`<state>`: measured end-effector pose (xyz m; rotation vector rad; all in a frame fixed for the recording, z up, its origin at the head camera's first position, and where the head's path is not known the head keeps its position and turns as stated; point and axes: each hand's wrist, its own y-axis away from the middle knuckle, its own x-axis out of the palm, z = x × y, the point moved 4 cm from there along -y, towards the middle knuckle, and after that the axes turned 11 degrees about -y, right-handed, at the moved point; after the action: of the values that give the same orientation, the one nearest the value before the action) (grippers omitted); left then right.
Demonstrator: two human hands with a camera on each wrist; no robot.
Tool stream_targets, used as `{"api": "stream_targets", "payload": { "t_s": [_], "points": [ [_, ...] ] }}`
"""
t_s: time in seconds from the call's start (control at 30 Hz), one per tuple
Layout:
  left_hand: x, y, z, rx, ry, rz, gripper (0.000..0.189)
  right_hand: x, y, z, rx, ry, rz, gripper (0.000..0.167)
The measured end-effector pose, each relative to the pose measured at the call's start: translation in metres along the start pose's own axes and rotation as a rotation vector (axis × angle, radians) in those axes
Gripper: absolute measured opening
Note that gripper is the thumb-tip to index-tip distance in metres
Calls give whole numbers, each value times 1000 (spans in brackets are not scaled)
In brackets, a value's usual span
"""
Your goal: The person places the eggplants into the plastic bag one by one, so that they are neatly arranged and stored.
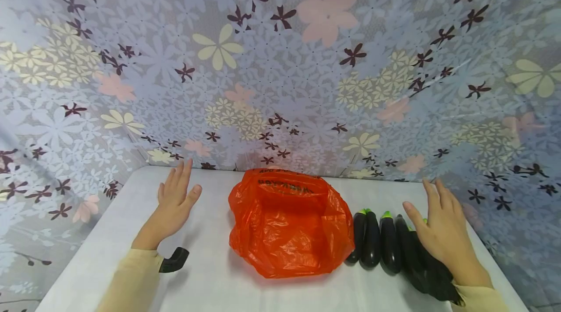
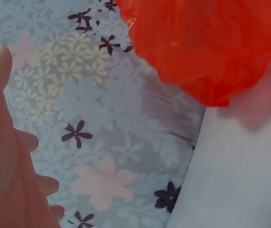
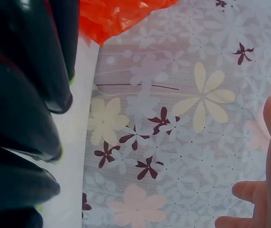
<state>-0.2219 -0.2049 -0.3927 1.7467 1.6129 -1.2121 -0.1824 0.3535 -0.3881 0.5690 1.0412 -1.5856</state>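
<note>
An orange-red plastic bag sits on the white table with its mouth spread wide; dark lettering shows along its far rim. To its right lies a row of several dark eggplants with green stem ends, also in the right wrist view as dark eggplants at the left. My left hand is raised left of the bag, fingers straight, holding nothing. Over the rightmost eggplants hovers my right hand, fingers extended and thumb apart, likewise holding nothing. My right forearm and hand partly hide those eggplants.
A white table carries everything. Flower-patterned fabric rises behind it and along both sides. At my left wrist a black curved piece sticks out from the sleeve.
</note>
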Motion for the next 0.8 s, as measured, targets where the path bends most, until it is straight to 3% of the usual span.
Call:
{"api": "stream_targets", "payload": {
  "t_s": [0.37,0.8],
  "points": [
    [22,4,-6,65,168,-54,64,12,16,6,-19,-51,-68,73],
    [56,7,-9,9,482,36,58,40,40,32,140,-55,-101,70]
  ]
}}
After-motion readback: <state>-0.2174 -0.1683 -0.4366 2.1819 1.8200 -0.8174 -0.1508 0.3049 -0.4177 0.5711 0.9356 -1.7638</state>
